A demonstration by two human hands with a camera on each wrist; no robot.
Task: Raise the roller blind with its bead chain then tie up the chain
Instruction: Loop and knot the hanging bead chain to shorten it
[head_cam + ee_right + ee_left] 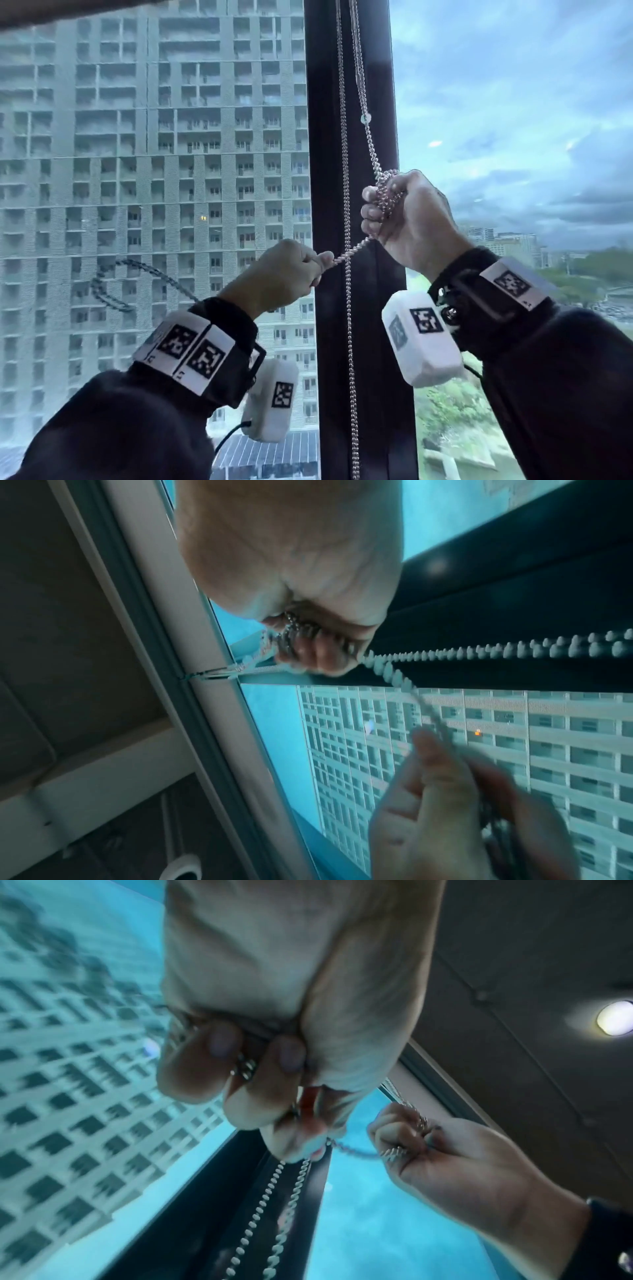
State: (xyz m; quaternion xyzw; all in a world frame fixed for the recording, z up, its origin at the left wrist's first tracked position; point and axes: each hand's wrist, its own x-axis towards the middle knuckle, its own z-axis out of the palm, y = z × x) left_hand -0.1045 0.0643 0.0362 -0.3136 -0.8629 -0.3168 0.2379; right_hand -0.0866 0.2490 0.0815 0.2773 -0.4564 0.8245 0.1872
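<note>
A silver bead chain [347, 240] hangs in front of the dark window post [363, 342]. My right hand [394, 212] is up at the post, fingers curled round a bunched wad of chain [387, 193]. A short taut stretch of chain [352, 248] runs down-left from it to my left hand [308, 267], which pinches it between thumb and fingers. A loose loop of chain [116, 287] trails left out of the left hand. In the left wrist view the left hand [291, 1123] grips beads; in the right wrist view the right hand [308, 647] clasps the wad. The blind is out of sight above.
Window glass [154, 171] fills the left, with a tall apartment block outside; sky and trees show through the right pane [513, 137]. More strands of chain [352, 394] hang straight down the post. A ceiling light [614, 1018] shows in the left wrist view.
</note>
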